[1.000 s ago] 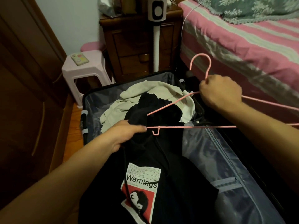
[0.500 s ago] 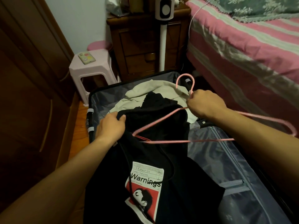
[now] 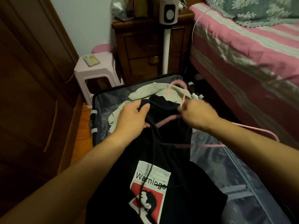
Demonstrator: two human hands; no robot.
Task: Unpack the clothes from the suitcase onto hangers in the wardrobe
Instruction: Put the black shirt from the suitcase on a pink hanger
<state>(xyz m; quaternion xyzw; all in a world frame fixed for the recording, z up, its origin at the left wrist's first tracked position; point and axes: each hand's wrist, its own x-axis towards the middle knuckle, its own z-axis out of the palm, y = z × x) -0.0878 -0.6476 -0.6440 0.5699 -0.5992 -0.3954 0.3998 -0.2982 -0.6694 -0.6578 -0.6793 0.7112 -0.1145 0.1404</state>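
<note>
Your left hand (image 3: 134, 117) grips the black shirt's (image 3: 161, 159) collar over the open suitcase (image 3: 226, 167), a cream garment (image 3: 155, 91) inside. Your right hand (image 3: 196, 115) pinches the pink hanger (image 3: 169, 121), hook pointing away, bar running left-right.

Far left, a pale pink plastic stool (image 3: 103, 68) stands on the wooden floor (image 3: 80, 125), a small remote (image 3: 91, 60) lying on its seat. Just right of it sits a dark wooden nightstand (image 3: 142, 50), a white fan stand (image 3: 167, 38) in front. On the right, a bed (image 3: 242, 50) in pink stripes.
</note>
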